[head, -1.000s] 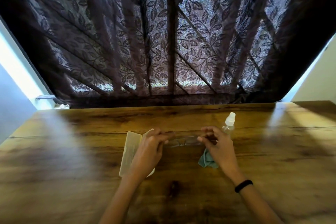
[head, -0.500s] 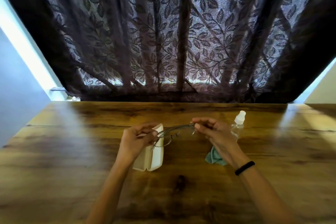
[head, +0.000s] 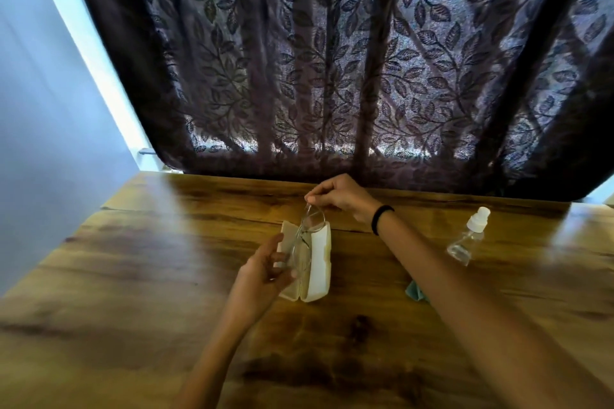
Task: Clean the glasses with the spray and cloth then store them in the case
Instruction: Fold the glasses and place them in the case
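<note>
A cream glasses case lies open on the wooden table. Thin clear-rimmed glasses hang lengthwise over the open case. My right hand pinches their far end above the case's far edge. My left hand holds their near end at the case's left half. A clear spray bottle with a white cap lies tilted to the right. Only a corner of the teal cloth shows, the rest hidden behind my right forearm.
A dark leaf-patterned curtain hangs right behind the table's far edge. A pale wall stands at the left. My right wrist wears a black band.
The glasses have turned from crosswise to lengthwise and now hang over the open case. My right hand moved left and farther away, past the case; the left hand dropped nearer.
</note>
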The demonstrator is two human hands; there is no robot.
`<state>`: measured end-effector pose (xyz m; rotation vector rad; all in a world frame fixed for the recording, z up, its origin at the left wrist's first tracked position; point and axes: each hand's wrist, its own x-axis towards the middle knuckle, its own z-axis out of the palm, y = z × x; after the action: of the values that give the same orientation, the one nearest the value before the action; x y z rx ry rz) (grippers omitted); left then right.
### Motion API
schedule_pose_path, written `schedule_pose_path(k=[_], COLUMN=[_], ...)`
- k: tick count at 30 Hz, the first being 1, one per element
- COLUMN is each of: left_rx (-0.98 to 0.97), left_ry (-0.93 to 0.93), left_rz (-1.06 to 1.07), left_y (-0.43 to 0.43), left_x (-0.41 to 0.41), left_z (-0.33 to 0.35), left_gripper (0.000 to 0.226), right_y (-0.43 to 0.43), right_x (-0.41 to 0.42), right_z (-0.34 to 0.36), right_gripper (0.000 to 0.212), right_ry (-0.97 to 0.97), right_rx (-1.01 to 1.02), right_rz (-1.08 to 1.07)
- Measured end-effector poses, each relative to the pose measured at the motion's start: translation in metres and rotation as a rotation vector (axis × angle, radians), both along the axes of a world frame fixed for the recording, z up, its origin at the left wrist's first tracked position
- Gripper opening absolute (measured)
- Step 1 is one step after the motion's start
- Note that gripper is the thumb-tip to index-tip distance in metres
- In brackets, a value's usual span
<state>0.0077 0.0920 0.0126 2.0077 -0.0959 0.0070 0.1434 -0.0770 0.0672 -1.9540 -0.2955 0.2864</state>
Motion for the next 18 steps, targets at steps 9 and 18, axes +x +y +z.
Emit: schedule_pose_path(k=[9, 18], left_rx=[0.296, 0.575], left_ry=[-0.002, -0.092], left_rz=[0.056, 0.015], left_y=[-0.021, -0.031], left_x=[-0.007, -0.005], left_z=[-0.013, -0.017], left_gripper=[0.069, 0.048], right_y=[0.005, -0.005], right_x=[0.013, 0.009], right_z=[-0.021, -0.042], right_gripper=[0.017, 0.011], right_ry=[0.124, 0.037], right_rx=[-0.136, -0.26], right_rz=[0.054, 0.013])
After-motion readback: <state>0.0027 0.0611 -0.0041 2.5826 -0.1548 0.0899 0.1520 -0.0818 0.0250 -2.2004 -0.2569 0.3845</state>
